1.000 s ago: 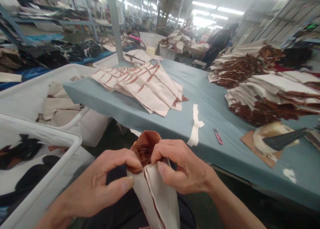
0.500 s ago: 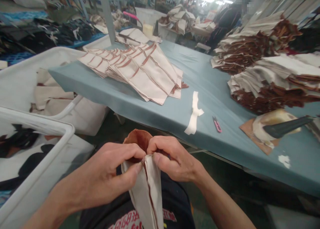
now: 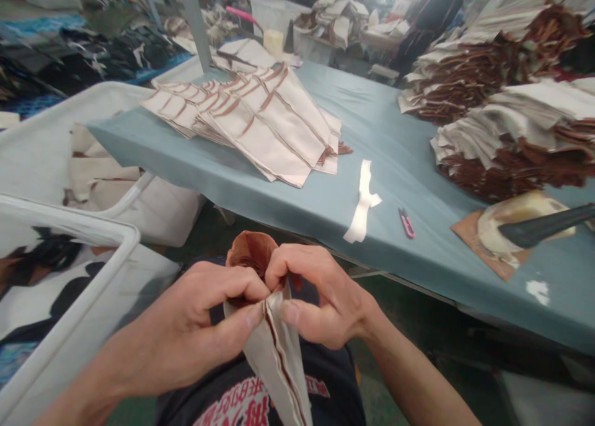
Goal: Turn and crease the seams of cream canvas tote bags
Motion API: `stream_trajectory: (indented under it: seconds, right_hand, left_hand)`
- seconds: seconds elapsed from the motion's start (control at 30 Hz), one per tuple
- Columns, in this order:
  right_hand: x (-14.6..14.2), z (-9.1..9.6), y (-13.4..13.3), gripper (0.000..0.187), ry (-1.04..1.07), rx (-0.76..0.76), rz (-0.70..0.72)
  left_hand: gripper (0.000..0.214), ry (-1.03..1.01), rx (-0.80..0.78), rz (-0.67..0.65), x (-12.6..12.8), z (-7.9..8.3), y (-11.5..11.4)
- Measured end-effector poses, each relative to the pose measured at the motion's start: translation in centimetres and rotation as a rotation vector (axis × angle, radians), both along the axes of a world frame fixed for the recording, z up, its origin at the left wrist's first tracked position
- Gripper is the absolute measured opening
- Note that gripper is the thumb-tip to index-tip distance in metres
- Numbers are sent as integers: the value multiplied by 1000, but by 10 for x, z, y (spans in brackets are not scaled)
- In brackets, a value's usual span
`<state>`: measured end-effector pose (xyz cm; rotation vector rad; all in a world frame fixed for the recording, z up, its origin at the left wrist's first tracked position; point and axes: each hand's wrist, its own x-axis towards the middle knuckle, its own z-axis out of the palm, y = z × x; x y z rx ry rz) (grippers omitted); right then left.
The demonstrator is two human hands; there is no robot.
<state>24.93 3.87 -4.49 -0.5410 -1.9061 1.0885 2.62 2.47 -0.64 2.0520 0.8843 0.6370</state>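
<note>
Over my lap, a cream fabric piece (image 3: 279,358) with a brown lining hangs down, a seam running along its middle. My left hand (image 3: 209,317) pinches its upper edge at the left of the seam, thumb outside. On the other side of the seam, my right hand (image 3: 320,292) grips the same edge between thumb and bent fingers. The brown lining (image 3: 251,250) bulges open behind my fingers. Part of the edge is hidden by my fingertips. On the table beyond lie pink thread snips (image 3: 407,223) and a white fabric strip (image 3: 362,203).
Stacked cream pieces (image 3: 264,125) lie on the blue-covered table (image 3: 372,128). Taller cream-and-brown piles (image 3: 515,147) stand at the right. Near them is a pot with a dark-handled brush (image 3: 534,227) on a brown board. White bins (image 3: 134,240) stand at the left. A person (image 3: 427,23) is at the back.
My right thumb has moved slightly down and apart from the fingers, and the brown lining shows more widely. The camera view has shifted a little.
</note>
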Motion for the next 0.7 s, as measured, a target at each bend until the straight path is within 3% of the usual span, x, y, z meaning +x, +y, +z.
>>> stream_trajectory:
  seconds: [0.13, 0.33, 0.57, 0.7]
  right_hand:
    - [3, 8, -2, 25, -98, 5, -37]
    - [5, 17, -2, 19, -181, -20, -19]
    - [6, 6, 8, 30, -110, -293, 162]
    - [7, 2, 10, 35, -73, -354, 196]
  left_hand:
    - [32, -11, 7, 14, 2, -3, -2]
    - [32, -36, -12, 15, 1, -3, -6]
    - [34, -71, -48, 83, 2, -11, -8]
    - [39, -100, -125, 66, -3, -22, -8]
